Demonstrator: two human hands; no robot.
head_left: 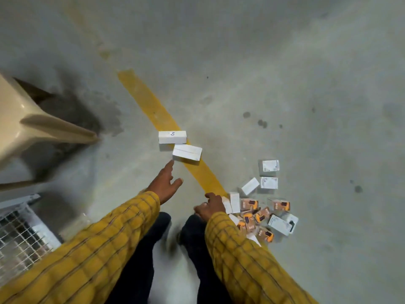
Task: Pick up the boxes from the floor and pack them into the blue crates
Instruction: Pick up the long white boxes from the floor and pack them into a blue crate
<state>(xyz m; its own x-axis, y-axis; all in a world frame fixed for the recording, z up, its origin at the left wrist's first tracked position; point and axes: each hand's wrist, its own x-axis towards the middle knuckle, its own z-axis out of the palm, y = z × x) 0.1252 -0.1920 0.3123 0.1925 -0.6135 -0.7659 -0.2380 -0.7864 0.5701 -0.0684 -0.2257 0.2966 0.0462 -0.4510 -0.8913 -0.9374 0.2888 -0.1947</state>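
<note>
While my left hand (166,183) reaches with fingers spread toward twelve o'clock, a smooth white carton (187,152) lies just beyond, long axis running nine-to-three across the yellow stripe (151,106). My right hand (211,207) pinches another white box (227,205) beside the scattered pile (260,216).

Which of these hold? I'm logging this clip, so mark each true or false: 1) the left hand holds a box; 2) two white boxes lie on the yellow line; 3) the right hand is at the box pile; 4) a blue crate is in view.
1) False: the left hand is open, reaching toward the nearer white box, holding nothing.
2) True: that box and the far white box lie on the yellow line.
3) True: the right hand is at the pile.
4) False: no blue crate shows.
</note>
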